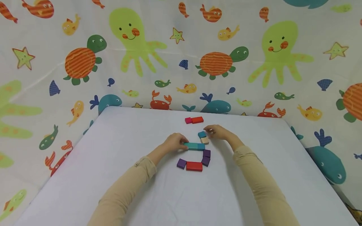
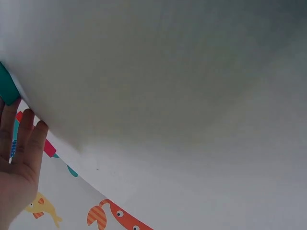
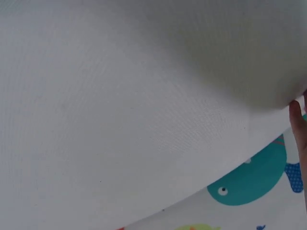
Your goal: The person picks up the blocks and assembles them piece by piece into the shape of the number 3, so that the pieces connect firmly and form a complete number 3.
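On the white table, a teal block (image 1: 190, 146) lies end to end with a blue block (image 1: 201, 147). My left hand (image 1: 173, 142) pinches the teal block's left end between thumb and fingers; a teal block (image 2: 8, 87) also shows at the fingertips in the left wrist view. Just above the row lie a beige block (image 1: 205, 140) and a smaller blue block (image 1: 202, 134) touching it. Beside that upper blue block hovers my right hand (image 1: 217, 131), its fingers loosely bent and seemingly holding nothing. The right wrist view catches only part of that hand (image 3: 298, 122).
Below the teal row, two purple blocks (image 1: 206, 153) run down the right side to a red block (image 1: 194, 166), with another purple block (image 1: 181, 163) at its left. Farther back lie a red block (image 1: 197, 120) and a pink block (image 1: 188, 120). A sea-animal curtain (image 1: 169, 69) hangs behind the table.
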A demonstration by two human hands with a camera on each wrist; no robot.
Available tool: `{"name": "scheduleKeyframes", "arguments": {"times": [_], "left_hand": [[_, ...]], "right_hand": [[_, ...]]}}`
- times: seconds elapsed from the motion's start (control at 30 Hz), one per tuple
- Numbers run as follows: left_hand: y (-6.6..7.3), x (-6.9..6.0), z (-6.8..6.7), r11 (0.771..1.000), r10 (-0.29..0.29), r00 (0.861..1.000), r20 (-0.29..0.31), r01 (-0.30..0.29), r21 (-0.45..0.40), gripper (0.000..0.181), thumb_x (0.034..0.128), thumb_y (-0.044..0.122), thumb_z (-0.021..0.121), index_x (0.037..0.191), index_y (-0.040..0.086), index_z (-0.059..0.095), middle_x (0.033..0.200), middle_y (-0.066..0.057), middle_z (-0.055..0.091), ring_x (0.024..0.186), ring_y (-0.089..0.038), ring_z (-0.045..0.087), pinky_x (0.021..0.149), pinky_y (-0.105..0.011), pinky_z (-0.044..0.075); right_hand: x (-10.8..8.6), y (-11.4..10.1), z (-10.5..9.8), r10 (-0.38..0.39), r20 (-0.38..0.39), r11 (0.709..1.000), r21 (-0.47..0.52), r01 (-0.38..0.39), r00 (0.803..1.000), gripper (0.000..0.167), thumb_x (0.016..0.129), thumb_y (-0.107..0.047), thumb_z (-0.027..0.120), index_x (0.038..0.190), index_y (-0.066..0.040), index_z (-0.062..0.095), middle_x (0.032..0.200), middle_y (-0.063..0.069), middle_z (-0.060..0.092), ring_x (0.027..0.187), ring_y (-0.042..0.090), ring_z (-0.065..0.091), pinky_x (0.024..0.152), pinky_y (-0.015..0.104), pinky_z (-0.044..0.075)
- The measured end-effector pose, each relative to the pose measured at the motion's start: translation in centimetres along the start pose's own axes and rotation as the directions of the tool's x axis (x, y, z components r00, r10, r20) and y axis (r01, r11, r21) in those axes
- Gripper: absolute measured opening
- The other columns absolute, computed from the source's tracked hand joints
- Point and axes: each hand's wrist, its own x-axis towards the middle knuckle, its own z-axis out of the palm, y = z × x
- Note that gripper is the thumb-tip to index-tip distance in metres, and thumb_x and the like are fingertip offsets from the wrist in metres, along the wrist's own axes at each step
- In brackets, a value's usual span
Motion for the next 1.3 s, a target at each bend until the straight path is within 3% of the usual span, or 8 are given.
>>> {"name": "scheduleKeyframes", "arguments": {"times": [0.23, 0.4, 0.63, 0.73, 0.9, 1.03, 1.17, 1.3], "left_hand": [[-0.1, 0.0, 0.6, 0.999, -0.034, 0.999, 0.011, 0.033, 0.021, 0.034, 0.0817, 0.022, 0.074, 0.113, 0.01, 0.069, 0.106, -0.005, 0.069, 0.09, -0.016, 0.055, 0.085, -0.033, 0.049], [-0.4, 0.0, 0.8, 0.998, -0.022, 1.0, 0.019, 0.021, 0.065, 0.036, 0.0827, 0.024, 0.073, 0.116, 0.011, 0.068, 0.109, -0.003, 0.069, 0.09, -0.014, 0.054, 0.086, -0.033, 0.048], [-0.7, -0.4, -0.2, 0.998, -0.027, 0.999, 0.029, 0.026, 0.048, 0.038, 0.081, 0.027, 0.074, 0.115, 0.01, 0.068, 0.107, -0.003, 0.069, 0.086, -0.014, 0.051, 0.078, -0.029, 0.046], [-0.5, -0.5, -0.2, 0.999, -0.036, 0.999, 0.024, 0.035, 0.024, 0.04, 0.0811, 0.029, 0.074, 0.116, 0.011, 0.068, 0.109, -0.004, 0.068, 0.09, -0.015, 0.053, 0.08, -0.029, 0.048], [-0.5, 0.0, -0.4, 0.998, -0.04, 0.999, -0.017, 0.039, -0.056, 0.04, 0.083, 0.028, 0.072, 0.118, 0.01, 0.066, 0.115, -0.007, 0.066, 0.101, -0.019, 0.059, 0.086, -0.033, 0.051], [-0.7, 0.7, -0.7, 0.994, -0.013, 0.998, -0.058, 0.007, -0.106, 0.035, 0.086, 0.024, 0.069, 0.117, 0.008, 0.067, 0.113, -0.008, 0.067, 0.099, -0.02, 0.061, 0.085, -0.032, 0.052], [-0.6, 1.6, -1.0, 0.995, 0.021, 0.992, -0.121, -0.032, -0.094, 0.028, 0.0885, 0.021, 0.066, 0.113, 0.008, 0.068, 0.109, -0.008, 0.068, 0.099, -0.02, 0.061, 0.087, -0.033, 0.052], [-0.5, 2.6, -1.6, 0.998, 0.006, 0.978, -0.208, -0.019, -0.058, 0.024, 0.0906, 0.02, 0.063, 0.111, 0.009, 0.069, 0.109, -0.007, 0.068, 0.102, -0.021, 0.058, 0.09, -0.035, 0.05]], "right_hand": [[-0.3, 0.1, -0.1, -0.012, 0.046, 0.991, 0.133, 0.006, 0.999, 0.041, 0.092, 0.002, 0.053, 0.132, 0.005, 0.047, 0.136, 0.026, 0.048, 0.127, 0.04, 0.044, 0.106, 0.048, 0.037], [0.0, 0.2, -0.1, -0.017, 0.046, 0.991, 0.13, 0.01, 0.999, 0.04, 0.092, 0.002, 0.052, 0.132, 0.006, 0.047, 0.134, 0.026, 0.05, 0.126, 0.039, 0.046, 0.105, 0.047, 0.038], [0.9, 0.0, 0.0, -0.052, 0.01, 0.992, 0.119, 0.05, 0.999, 0.038, 0.093, -0.002, 0.054, 0.13, 0.005, 0.05, 0.129, 0.025, 0.054, 0.123, 0.038, 0.05, 0.103, 0.046, 0.041], [0.7, 0.0, 0.1, -0.031, -0.015, 0.994, 0.103, 0.033, 0.999, 0.036, 0.094, -0.003, 0.053, 0.129, 0.004, 0.051, 0.127, 0.025, 0.056, 0.12, 0.038, 0.052, 0.102, 0.046, 0.042], [0.7, 0.1, -0.6, 0.017, -0.086, 0.999, 0.049, -0.013, 0.996, 0.032, 0.094, -0.005, 0.052, 0.125, 0.003, 0.055, 0.121, 0.023, 0.06, 0.113, 0.036, 0.056, 0.099, 0.045, 0.045], [0.8, 0.1, -1.0, 0.015, -0.165, 1.0, 0.022, -0.012, 0.986, 0.03, 0.094, -0.006, 0.053, 0.121, 0.004, 0.057, 0.115, 0.022, 0.062, 0.107, 0.035, 0.058, 0.096, 0.045, 0.048], [1.0, 0.1, -1.2, 0.02, -0.218, 0.999, -0.027, -0.027, 0.976, 0.03, 0.093, -0.012, 0.057, 0.118, 0.005, 0.059, 0.11, 0.022, 0.064, 0.101, 0.034, 0.061, 0.091, 0.044, 0.05], [1.4, 0.0, -1.6, 0.057, -0.222, 0.995, -0.068, -0.074, 0.973, 0.037, 0.092, -0.02, 0.06, 0.121, 0.002, 0.058, 0.11, 0.021, 0.063, 0.102, 0.034, 0.06, 0.092, 0.044, 0.049]]}}
